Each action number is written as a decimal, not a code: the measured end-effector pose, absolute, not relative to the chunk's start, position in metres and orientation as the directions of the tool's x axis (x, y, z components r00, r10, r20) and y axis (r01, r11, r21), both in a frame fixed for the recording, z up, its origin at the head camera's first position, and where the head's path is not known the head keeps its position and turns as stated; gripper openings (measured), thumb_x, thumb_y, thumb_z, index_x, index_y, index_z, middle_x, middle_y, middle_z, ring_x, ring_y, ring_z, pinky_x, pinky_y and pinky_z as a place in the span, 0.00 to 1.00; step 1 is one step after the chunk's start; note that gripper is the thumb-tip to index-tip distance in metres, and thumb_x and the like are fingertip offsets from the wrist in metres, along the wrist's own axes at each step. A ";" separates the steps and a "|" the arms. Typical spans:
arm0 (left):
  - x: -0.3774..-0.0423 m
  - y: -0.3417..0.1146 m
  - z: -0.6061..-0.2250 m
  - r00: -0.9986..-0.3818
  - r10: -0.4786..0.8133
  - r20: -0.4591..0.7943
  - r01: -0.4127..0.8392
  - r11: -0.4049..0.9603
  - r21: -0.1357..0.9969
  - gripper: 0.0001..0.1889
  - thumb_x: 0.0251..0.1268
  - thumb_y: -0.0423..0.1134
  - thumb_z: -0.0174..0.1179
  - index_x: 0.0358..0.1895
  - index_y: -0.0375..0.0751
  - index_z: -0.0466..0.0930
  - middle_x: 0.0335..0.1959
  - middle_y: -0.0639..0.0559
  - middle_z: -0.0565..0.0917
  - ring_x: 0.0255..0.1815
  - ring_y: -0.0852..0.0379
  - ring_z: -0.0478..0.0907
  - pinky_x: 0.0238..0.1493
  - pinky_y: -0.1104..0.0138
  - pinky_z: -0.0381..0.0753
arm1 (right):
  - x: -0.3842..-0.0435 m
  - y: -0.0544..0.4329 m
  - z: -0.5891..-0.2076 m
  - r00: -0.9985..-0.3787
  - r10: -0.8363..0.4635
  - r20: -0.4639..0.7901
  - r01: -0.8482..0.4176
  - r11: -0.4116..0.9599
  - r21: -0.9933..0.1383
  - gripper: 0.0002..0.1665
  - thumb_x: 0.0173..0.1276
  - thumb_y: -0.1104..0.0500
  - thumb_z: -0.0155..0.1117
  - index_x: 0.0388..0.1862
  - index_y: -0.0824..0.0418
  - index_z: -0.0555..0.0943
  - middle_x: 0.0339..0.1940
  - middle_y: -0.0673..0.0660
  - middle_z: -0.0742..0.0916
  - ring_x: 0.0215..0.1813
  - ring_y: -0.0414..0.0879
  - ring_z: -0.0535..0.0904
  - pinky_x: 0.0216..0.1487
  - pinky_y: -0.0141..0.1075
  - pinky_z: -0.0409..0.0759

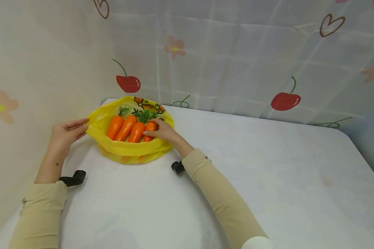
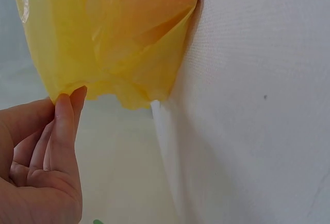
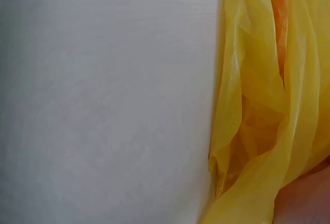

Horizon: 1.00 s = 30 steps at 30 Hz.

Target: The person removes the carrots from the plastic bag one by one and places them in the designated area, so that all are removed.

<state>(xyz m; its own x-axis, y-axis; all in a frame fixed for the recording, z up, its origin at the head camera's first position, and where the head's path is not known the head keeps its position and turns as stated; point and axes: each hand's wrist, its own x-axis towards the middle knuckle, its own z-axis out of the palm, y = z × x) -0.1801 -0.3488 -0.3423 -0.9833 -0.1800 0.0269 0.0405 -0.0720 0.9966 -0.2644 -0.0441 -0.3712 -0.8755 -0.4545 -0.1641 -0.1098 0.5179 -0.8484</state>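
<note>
A yellow plastic bag (image 1: 134, 149) lies mouth-open at the back left of the table, a cartoon print on its far inner side. Several orange carrots (image 1: 125, 128) with green leafy tops (image 1: 145, 115) lie side by side in it. My left hand (image 1: 63, 137) pinches the bag's left rim between thumb and fingers. In the left wrist view, that pinch on the yellow film (image 2: 113, 44) is plain. Reaching in over the right rim, my right hand (image 1: 166, 132) holds the rightmost carrot (image 1: 151, 126) between thumb and fingers. The right wrist view shows mostly bag folds (image 3: 258, 74), hiding the fingers.
A white cloth (image 1: 268, 180) covers the table. Behind it hangs a pale curtain (image 1: 224, 65) printed with cherries, hearts and flowers, and another such sheet (image 1: 34, 62) stands close on the left. Black camera mounts (image 1: 74, 178) sit on both wrists.
</note>
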 end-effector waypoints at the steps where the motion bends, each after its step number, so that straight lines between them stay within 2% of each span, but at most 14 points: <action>1: -0.180 -0.348 -0.342 -0.984 -0.176 0.027 0.043 -0.085 0.995 0.11 0.60 0.25 0.60 0.41 0.42 0.87 0.34 0.60 0.83 0.33 0.66 0.81 0.34 0.76 0.79 | -0.264 -0.044 -0.372 -0.877 -0.451 -0.165 -0.107 0.520 -0.848 0.37 0.63 0.47 0.65 0.69 0.54 0.66 0.64 0.55 0.71 0.56 0.48 0.70 0.57 0.37 0.71; 10: -0.182 -0.346 -0.343 -0.985 -0.173 0.029 0.050 -0.120 0.991 0.12 0.60 0.23 0.59 0.39 0.40 0.88 0.33 0.60 0.84 0.33 0.66 0.82 0.34 0.76 0.79 | -0.264 -0.045 -0.373 -0.885 -0.449 -0.124 -0.119 0.474 -0.872 0.31 0.65 0.49 0.64 0.66 0.55 0.70 0.60 0.56 0.74 0.54 0.47 0.73 0.51 0.34 0.75; 18: -0.181 -0.347 -0.342 -0.977 -0.209 0.028 0.034 -0.025 0.999 0.11 0.60 0.28 0.61 0.40 0.46 0.88 0.33 0.63 0.83 0.33 0.68 0.81 0.35 0.77 0.79 | -0.262 -0.049 -0.370 -0.890 -0.448 -0.079 -0.137 0.430 -0.892 0.29 0.65 0.52 0.64 0.64 0.58 0.72 0.59 0.56 0.75 0.51 0.47 0.73 0.46 0.31 0.76; 25: -0.178 -0.347 -0.341 -0.981 -0.192 0.018 0.029 -0.054 0.998 0.10 0.59 0.28 0.62 0.41 0.43 0.87 0.34 0.61 0.83 0.34 0.67 0.81 0.35 0.76 0.79 | -0.261 -0.049 -0.372 -0.914 -0.392 -0.107 0.000 0.262 -0.965 0.25 0.63 0.57 0.67 0.59 0.59 0.75 0.55 0.53 0.76 0.49 0.46 0.74 0.44 0.32 0.78; 30: -0.178 -0.346 -0.341 -0.981 -0.194 0.018 0.029 -0.054 0.998 0.10 0.60 0.27 0.61 0.40 0.44 0.88 0.34 0.61 0.83 0.33 0.67 0.81 0.35 0.76 0.79 | -0.260 -0.048 -0.371 -0.924 -0.362 -0.120 0.050 0.197 -0.979 0.24 0.63 0.59 0.67 0.58 0.59 0.76 0.52 0.52 0.78 0.48 0.45 0.74 0.43 0.32 0.79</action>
<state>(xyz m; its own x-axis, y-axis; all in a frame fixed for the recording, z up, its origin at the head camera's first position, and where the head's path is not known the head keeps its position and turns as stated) -0.1778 -0.3461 -0.3414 -0.9808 -0.1942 0.0183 0.0293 -0.0536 0.9981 -0.2597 -0.0479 -0.3710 -0.9244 -0.3620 -0.1199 0.0497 0.1973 -0.9791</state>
